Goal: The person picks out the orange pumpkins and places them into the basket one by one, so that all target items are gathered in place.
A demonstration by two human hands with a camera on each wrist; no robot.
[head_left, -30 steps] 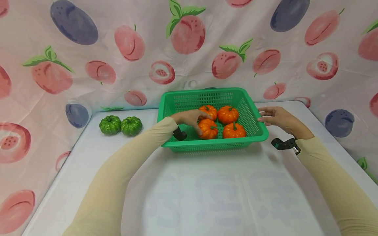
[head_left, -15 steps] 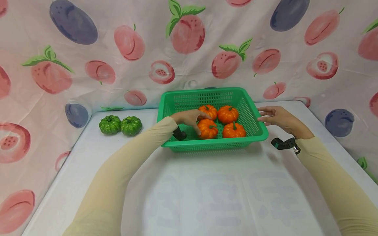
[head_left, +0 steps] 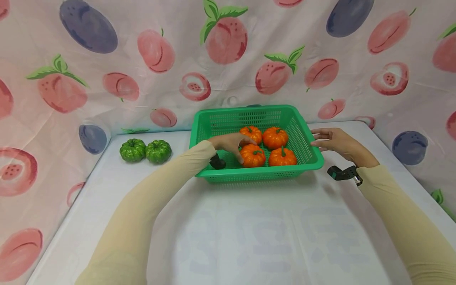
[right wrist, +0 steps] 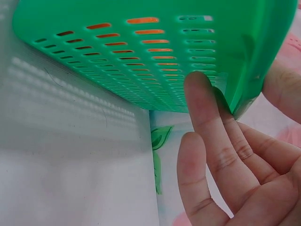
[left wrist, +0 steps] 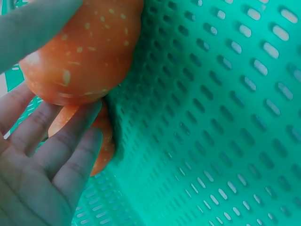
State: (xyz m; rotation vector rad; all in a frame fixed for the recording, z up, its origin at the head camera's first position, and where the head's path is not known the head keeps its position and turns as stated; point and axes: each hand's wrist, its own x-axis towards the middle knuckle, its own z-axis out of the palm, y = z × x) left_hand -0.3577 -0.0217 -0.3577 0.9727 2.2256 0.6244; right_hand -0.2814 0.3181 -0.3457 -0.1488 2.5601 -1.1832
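In the head view, a green plastic basket (head_left: 249,171) holds several orange pumpkins. My left hand (head_left: 229,143) is inside it, at the left of the near-left pumpkin (head_left: 253,156). The left wrist view has my thumb across this pumpkin's (left wrist: 94,52) front and my fairly straight fingers (left wrist: 70,141) below and behind it. Another pumpkin (left wrist: 106,136) shows partly behind those fingers. My right hand (head_left: 338,143) is at the basket's right rim. In the right wrist view, its thumb lies beyond the rim (right wrist: 256,70) and its fingertips (right wrist: 200,89) are under it, against the outer wall.
Two green pumpkins (head_left: 133,151) (head_left: 158,152) sit side by side on the white table (head_left: 249,233), left of the basket. Behind the table hangs a fruit-patterned cloth (head_left: 228,75). More orange pumpkins (head_left: 275,138) (head_left: 282,157) lie in the basket's right half.
The near-left pumpkin has shifted slightly to the right in the basket, and my left hand has moved a little the same way. My right hand has stayed at the rim.
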